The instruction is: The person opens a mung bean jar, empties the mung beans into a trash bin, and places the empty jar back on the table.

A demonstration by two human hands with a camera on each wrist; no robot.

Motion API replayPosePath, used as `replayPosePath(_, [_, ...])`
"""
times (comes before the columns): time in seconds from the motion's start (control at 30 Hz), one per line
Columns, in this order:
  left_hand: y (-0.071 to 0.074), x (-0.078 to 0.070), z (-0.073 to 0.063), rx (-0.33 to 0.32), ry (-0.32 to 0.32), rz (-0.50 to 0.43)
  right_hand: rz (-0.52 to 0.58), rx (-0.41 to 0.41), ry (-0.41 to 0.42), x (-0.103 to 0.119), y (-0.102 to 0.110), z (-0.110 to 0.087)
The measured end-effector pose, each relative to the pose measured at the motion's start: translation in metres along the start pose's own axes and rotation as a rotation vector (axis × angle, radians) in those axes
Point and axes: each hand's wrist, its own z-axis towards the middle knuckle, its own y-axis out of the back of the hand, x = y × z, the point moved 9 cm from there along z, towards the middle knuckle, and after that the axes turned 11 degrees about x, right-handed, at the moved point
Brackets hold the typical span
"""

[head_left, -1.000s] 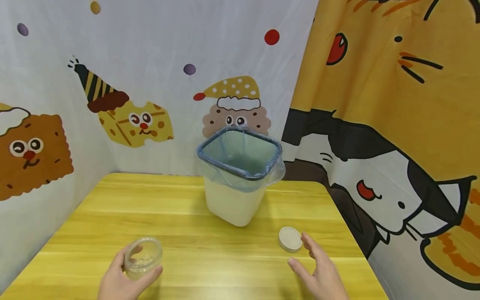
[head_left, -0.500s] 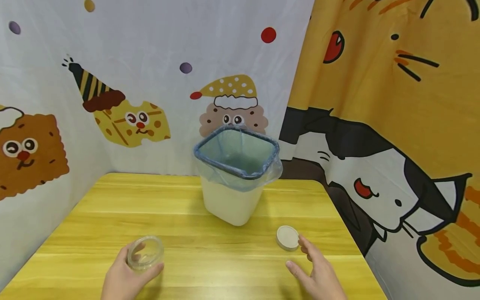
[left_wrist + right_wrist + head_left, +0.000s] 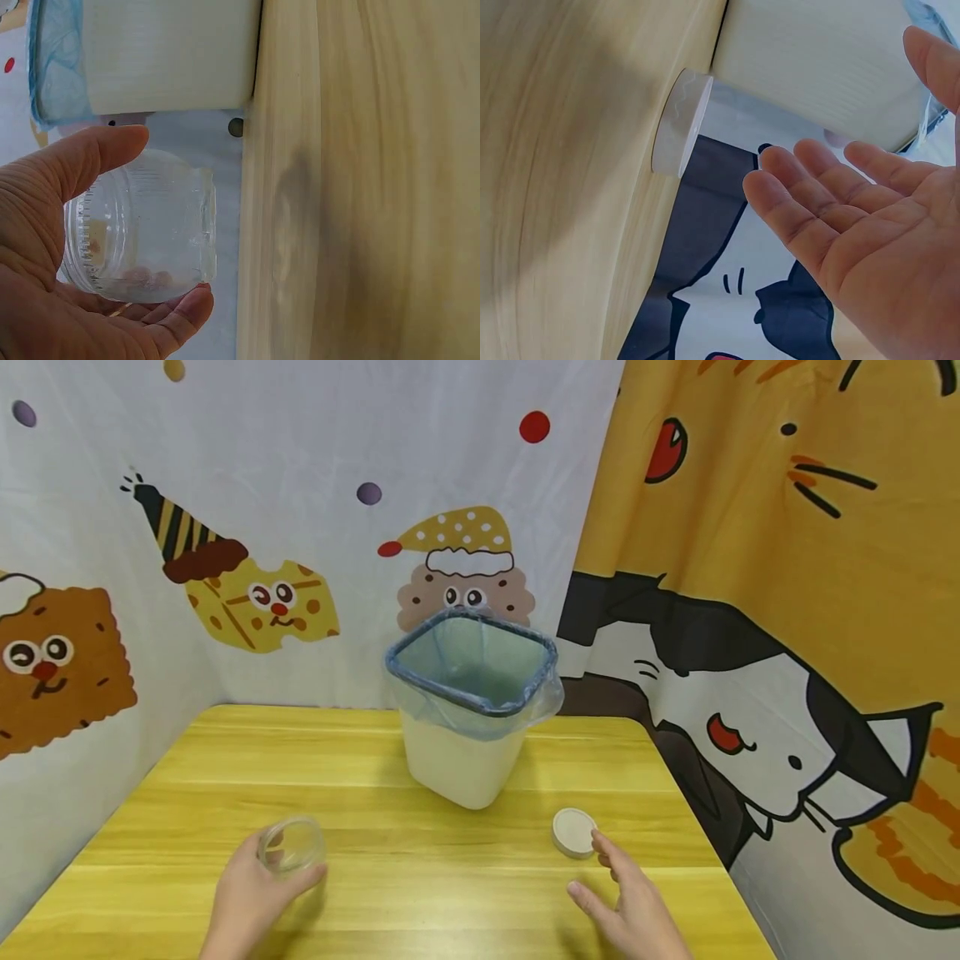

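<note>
My left hand (image 3: 251, 889) grips a clear jar (image 3: 161, 232) round its side, thumb on one side and fingers on the other. In the left wrist view the jar's threaded, lidless mouth faces left and its base points toward the table; the jar hangs above the wood, and a shadow falls on the tabletop. A round white lid (image 3: 574, 833) lies flat at the right of the table. Beside it my right hand (image 3: 633, 902) hovers with fingers extended and thumb apart, holding nothing. The right wrist view shows its palm, with the lid (image 3: 681, 124) a short way from the fingertips.
At the back middle of the wooden table (image 3: 285, 760) stands a white bin (image 3: 461, 760), lined with a translucent blue bag (image 3: 480, 727) folded over its rim. Cartoon-printed curtains (image 3: 300, 452) hang close behind the table and along its sides.
My left hand has moved slightly away from me with the jar, and the jar's tilt has altered. The head view has shifted a little. My right hand stays almost still by the lid.
</note>
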Motion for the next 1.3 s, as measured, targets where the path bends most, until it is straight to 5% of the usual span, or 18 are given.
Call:
replayPosePath(0.47, [0.001, -0.023, 0.043, 0.008, -0.105, 0.091, 0.019, 0.046, -0.032, -0.004, -0.004, 0.0])
replayPosePath(1.3, [-0.006, -0.041, 0.111, 0.034, -0.078, 0.025, 0.048, 0.098, -0.058, -0.016, -0.015, 0.0])
